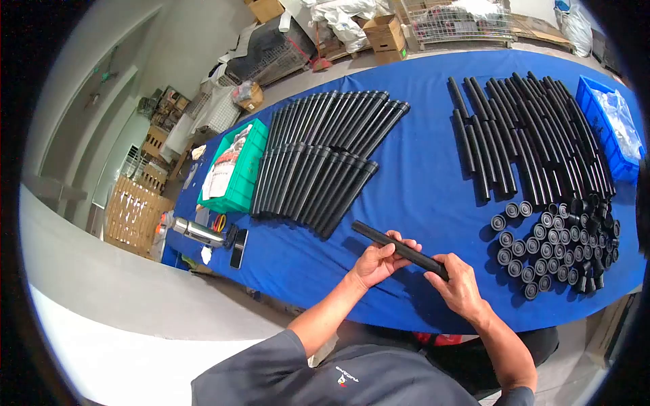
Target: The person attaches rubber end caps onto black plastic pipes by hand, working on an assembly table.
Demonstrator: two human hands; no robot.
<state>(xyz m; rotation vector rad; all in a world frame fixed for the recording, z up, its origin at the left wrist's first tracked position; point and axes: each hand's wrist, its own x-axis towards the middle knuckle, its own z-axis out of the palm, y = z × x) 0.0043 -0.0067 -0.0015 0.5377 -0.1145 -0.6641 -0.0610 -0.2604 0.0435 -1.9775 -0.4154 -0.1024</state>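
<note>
A black tube (371,234) is held slantwise over the near edge of the blue-covered table. My left hand (379,265) is closed around its middle, the thumb lying along the top. At the lower right end, my right hand (462,287) grips the tube, and its fingers hide that end. To the right of my hands lies a group of round black caps (542,249) with ringed faces. Beyond them, plain black tubes (525,135) lie in rows. On the left side, black tubes with wider collared ends (318,159) are laid out in two fanned rows.
A green bin (256,152) holding a printed bag stands at the table's left, and a blue bin (596,122) with clear plastic at the far right. A phone (238,249), a metal flask (196,230) and scissors (219,222) lie near the left edge of the blue cloth (413,169).
</note>
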